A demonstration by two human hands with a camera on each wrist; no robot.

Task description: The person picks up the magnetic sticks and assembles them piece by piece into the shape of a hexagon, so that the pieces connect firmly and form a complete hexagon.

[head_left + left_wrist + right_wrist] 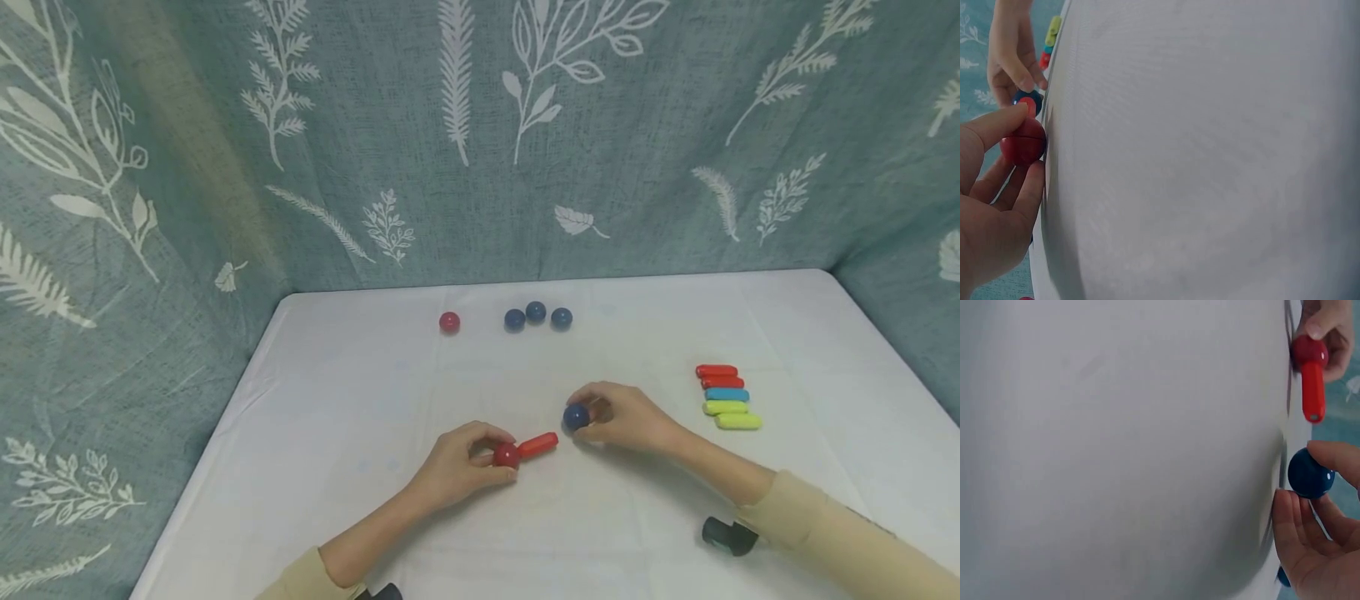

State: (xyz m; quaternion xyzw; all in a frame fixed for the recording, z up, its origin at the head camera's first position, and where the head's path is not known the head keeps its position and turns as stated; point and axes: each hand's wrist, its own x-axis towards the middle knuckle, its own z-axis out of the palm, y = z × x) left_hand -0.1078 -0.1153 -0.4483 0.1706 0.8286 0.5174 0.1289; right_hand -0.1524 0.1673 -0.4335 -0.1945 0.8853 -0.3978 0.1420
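Note:
My left hand (459,467) pinches a red ball (506,455) between thumb and fingers, low over the white table. A short red plastic handle (537,446) sticks out from that ball toward the right; its free end shows a small hole in the right wrist view. A seam runs round the red ball (1024,142) in the left wrist view. To the right of the handle, my right hand (630,418) pinches a dark blue ball (576,417) with thumb and fingertips. A gap separates the blue ball (1310,475) from the handle's end (1314,394).
Toward the back of the white table (337,375) lie a red ball (449,322) and three blue balls (536,312). At right is a row of short handles: red (717,371), blue (727,394) and yellow-green (738,422). A patterned curtain (480,208) hangs behind.

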